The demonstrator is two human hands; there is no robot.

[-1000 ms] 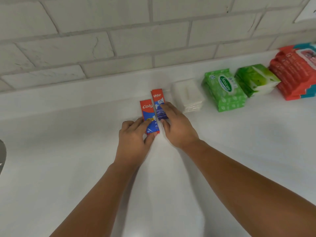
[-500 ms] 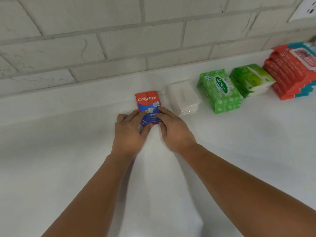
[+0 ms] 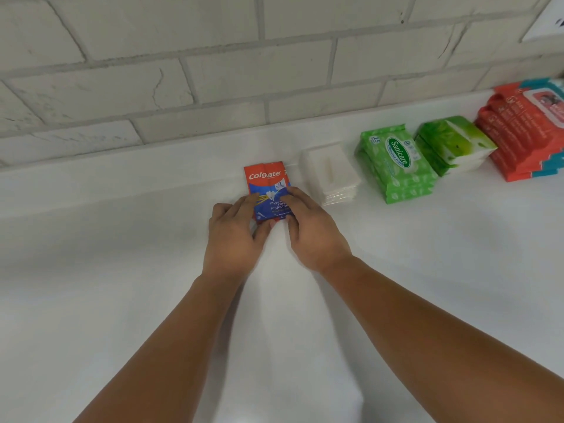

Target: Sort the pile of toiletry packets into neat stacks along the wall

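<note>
Red-and-blue Colgate packets [image 3: 266, 183] lie flat near the wall, beside white [image 3: 329, 170], green [image 3: 396, 166] and red stacks [image 3: 525, 132].

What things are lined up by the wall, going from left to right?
Colgate packets → white packets → Sanicare wipes → green-and-white packs → red packs.

White countertop [image 3: 91, 300] meets pale brick-pattern tile wall [image 3: 213, 71]; white outlet plate [image 3: 549, 22] top right; soft even light.
</note>
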